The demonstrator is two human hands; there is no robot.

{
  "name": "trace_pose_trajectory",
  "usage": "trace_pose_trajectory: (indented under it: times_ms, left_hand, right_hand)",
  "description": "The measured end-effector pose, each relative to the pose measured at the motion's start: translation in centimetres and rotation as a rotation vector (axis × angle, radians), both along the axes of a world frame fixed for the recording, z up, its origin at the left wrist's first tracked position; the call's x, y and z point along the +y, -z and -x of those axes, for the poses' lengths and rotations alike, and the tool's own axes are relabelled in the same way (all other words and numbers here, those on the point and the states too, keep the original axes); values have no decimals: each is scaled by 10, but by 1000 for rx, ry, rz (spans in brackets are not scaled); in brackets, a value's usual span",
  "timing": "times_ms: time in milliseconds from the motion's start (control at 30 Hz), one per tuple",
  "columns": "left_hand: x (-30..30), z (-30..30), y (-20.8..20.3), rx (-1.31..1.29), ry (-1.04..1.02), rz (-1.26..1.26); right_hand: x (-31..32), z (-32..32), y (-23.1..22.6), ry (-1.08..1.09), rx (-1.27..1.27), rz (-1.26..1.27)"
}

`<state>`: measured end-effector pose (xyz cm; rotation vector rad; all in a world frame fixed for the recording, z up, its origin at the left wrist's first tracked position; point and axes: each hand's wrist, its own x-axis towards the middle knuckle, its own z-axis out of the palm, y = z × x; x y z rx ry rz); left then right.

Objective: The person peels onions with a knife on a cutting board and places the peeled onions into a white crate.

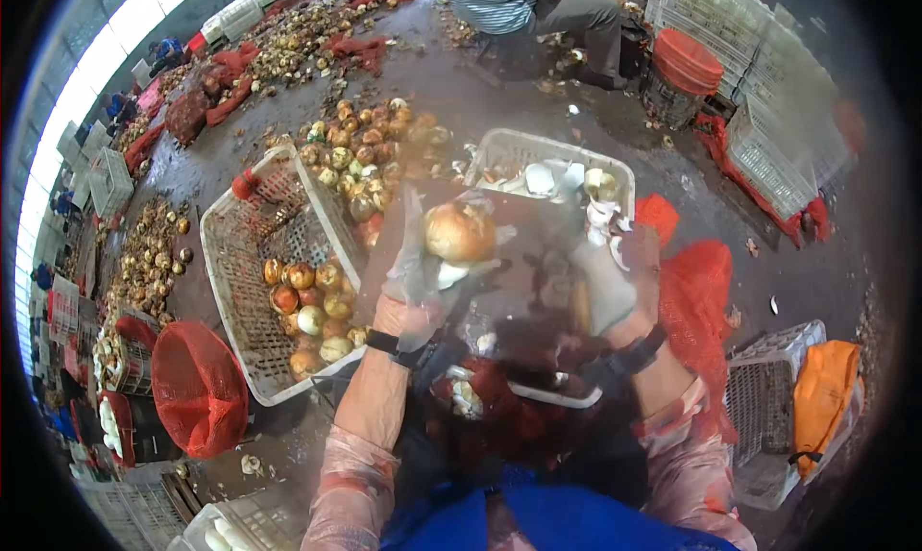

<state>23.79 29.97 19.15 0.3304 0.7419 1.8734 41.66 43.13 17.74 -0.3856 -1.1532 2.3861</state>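
Observation:
My left hand (411, 272), in a thin clear glove, is closed around a large onion (459, 232) with golden-brown skin. A pale patch shows just below the onion, by my fingers. The onion is above a dark brown board (519, 210) in front of me. Over the board's right side, my right hand (610, 287) is also gloved and blurred. It looks closed beside a yellowish-brown strip (581, 306) that I cannot identify. Just beyond it, a pale onion (602, 184) and white peelings (600, 226) lie at the edge of a white crate (552, 143).
To the left, a tilted white crate (216, 253) holds several onions. Loose onions (360, 147) cover the floor behind it. Red mesh sacks (696, 301) lie at right, near a crate with an orange cloth (826, 397). A seated person (495, 3) works far ahead beside a red bucket (687, 61).

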Motion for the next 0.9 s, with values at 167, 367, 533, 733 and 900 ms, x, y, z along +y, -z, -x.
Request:
trace_pose_trajectory:
  times_ms: [167, 367, 533, 733, 900]
  left_hand:
    - [-4, -3, -3, -73, 4, -68]
    - [-1, 1, 14, -207, 75, -59]
    - [-9, -5, 27, -221, 127, -198]
    - [-29, -1, 59, 1565, -232, 239]
    - [-40, 10, 79, 712, -20, 70]
  right_hand:
    - [-6, 12, -14, 22, -286, -432]
    - [-30, -7, -22, 17, -609, -1172]
    - [-31, -5, -4, 174, -471, -1622]
    - [-29, 4, -1, 236, -415, -1683]
    - [-30, 7, 3, 290, -334, -1692]
